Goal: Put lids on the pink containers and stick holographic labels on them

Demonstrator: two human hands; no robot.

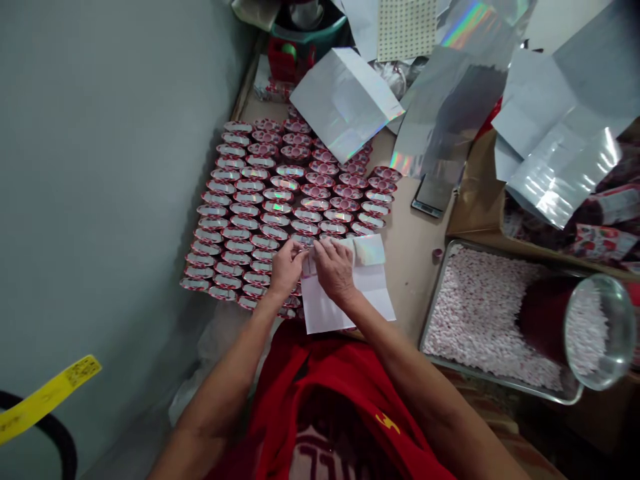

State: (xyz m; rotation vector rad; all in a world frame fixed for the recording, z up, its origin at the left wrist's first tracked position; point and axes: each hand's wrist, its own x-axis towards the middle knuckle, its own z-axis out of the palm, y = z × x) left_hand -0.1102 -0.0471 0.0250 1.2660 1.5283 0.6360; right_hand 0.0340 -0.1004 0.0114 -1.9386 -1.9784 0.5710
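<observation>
My left hand [287,268] is closed in a pinch at the upper left edge of a white sticker sheet [345,310]; what lies between its fingertips is too small to make out. Lying over the same sheet, my right hand [335,267] has its fingers bent and closed on the sheet's upper part. A shiny holographic sticker [370,250] shows on the sheet just right of that hand. Beyond and to the left stand several rows of small red-and-white packs [240,220], many with a silvery label on top. The sheet overlaps the nearest packs.
A metal tray [425,333] of small white-and-pink pieces sits at right, with a metal cup [600,333] lying in it. Behind are a cardboard box [475,200], a small scale [427,200], shiny sheets [345,100] and a red tape dispenser [285,60]. A wall [110,167] bounds the left.
</observation>
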